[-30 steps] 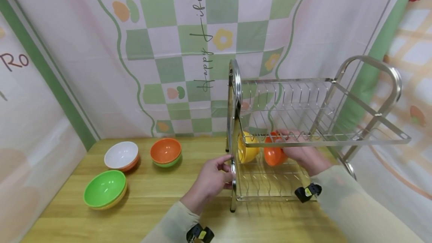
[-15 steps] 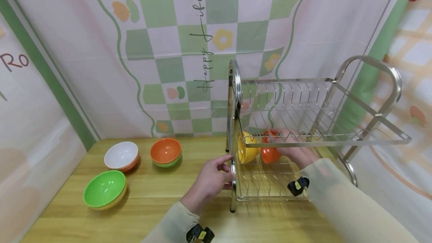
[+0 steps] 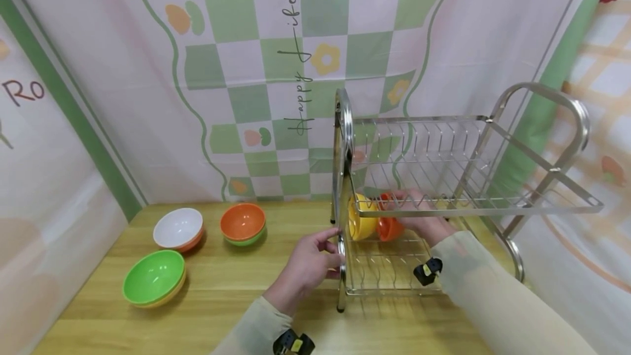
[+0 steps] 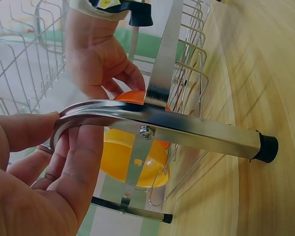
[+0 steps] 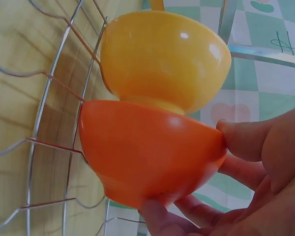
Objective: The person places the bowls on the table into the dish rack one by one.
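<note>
My left hand (image 3: 309,259) grips the front upright of a two-tier metal dish rack (image 3: 478,213) on its left side. In the left wrist view, thumb and fingers wrap the curved tube (image 4: 103,109). My right hand (image 3: 418,211) reaches under the upper tier and holds an orange bowl (image 5: 147,150) standing on its side on the lower tier. Its thumb is at the rim, with fingers against the underside. Left of it, a yellow bowl (image 5: 162,59) also stands on its side. The orange bowl's rim lies right at the yellow bowl's base.
Left on the wooden table (image 3: 217,311) sit stacked bowls: white (image 3: 177,227) over orange, green (image 3: 154,276) over yellow, and orange (image 3: 242,221) over green. A patterned curtain (image 3: 276,92) hangs behind. The rack's upper tier roofs over the right hand.
My right hand has slid the orange bowl leftward along the lower tier, up to the yellow bowl. The left hand keeps its place on the rack.
</note>
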{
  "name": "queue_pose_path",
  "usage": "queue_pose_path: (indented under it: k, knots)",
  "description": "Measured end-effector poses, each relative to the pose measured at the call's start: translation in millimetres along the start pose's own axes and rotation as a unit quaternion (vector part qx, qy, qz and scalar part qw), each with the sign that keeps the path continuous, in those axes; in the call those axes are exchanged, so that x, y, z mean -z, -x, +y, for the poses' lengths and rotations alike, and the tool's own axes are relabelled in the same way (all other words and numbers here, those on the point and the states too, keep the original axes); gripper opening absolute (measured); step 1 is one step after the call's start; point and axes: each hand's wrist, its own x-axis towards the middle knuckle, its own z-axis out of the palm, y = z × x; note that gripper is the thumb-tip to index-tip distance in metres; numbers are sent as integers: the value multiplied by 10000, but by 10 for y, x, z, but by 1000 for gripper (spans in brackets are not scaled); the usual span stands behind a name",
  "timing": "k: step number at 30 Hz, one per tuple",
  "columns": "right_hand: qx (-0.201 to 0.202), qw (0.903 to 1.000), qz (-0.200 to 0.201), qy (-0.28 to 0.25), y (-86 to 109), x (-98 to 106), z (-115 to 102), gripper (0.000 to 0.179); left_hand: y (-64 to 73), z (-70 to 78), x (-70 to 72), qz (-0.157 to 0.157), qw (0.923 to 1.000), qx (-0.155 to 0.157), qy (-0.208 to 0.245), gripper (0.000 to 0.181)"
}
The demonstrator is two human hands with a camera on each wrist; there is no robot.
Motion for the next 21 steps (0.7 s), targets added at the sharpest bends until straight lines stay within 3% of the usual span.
queue_pose_path:
  k: [7,21]
  knots:
    - [136,9993,-288,-215,-45,11,42,54,-1,5,1,-13,10000,18,28,65]
    - [58,9993,-268,-238,-131,-3,54,47,-7,-3,6,-21,10000,-23,40,64]
